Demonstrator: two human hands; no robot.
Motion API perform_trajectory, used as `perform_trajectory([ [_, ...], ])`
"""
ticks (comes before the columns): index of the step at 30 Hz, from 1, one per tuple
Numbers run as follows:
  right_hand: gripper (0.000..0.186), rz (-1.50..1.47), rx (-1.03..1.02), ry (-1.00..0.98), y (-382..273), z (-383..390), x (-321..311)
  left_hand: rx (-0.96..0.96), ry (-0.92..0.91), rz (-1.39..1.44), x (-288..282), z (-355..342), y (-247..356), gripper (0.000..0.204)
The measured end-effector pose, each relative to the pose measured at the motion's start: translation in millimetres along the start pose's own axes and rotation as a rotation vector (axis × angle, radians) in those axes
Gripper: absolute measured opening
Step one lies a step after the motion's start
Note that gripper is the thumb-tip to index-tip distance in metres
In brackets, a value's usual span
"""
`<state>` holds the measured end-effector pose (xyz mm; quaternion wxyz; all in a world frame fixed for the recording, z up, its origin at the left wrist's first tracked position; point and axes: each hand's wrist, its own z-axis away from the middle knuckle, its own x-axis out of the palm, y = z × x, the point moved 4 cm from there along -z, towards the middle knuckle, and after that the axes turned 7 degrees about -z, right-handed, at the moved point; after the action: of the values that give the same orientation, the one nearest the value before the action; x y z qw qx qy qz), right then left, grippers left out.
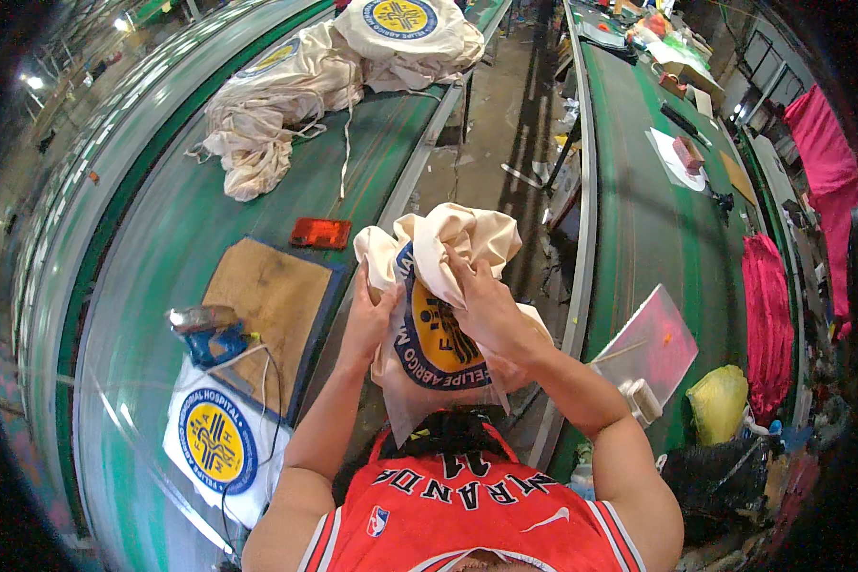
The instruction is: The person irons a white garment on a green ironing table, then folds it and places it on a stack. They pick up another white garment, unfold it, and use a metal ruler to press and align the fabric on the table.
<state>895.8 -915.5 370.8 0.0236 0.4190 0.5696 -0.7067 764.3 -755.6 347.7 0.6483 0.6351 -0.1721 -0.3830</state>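
In front of my chest, between the two green tables, I hold a cream cloth bag [467, 229] with a round blue-and-yellow emblem. Its upper part is bunched up and folded over. My left hand [364, 319] is closed on the bag's left side, thumb in front. My right hand [494, 303] grips the bunched cloth on the right, its fingers partly sunk in the folds. Clear plastic [405, 419] shows around the bag's lower end; how far up it reaches I cannot tell.
On the left table [381, 153] are piled cream bags [300, 81], an orange-red plastic item [320, 233], a brown board [267, 286], a small blue iron [205, 334] with a cord, and a white emblem sheet [176, 443]. The right table [629, 219] bears a translucent sheet [653, 334] and pink cloth [767, 324].
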Motion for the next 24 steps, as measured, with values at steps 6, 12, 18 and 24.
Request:
perform_trajectory([
  [6, 0.091, 0.052, 0.064, -0.049, 23, -85, -29, -0.041, -0.034, 0.016, 11, -91, 8, 0.08],
  [12, 0.086, 0.091, 0.045, -0.041, 28, -184, -71, -0.006, -0.009, 0.097, 11, -185, 32, 0.078],
  [18, 0.09, 0.071, -0.002, 0.049, 24, -275, -131, 0.063, 0.015, 0.24, 7, -273, 70, 0.075],
  [24, 0.093, 0.02, -0.09, 0.099, 25, -358, -193, 0.114, 0.064, 0.343, 6, -344, 113, 0.073],
])
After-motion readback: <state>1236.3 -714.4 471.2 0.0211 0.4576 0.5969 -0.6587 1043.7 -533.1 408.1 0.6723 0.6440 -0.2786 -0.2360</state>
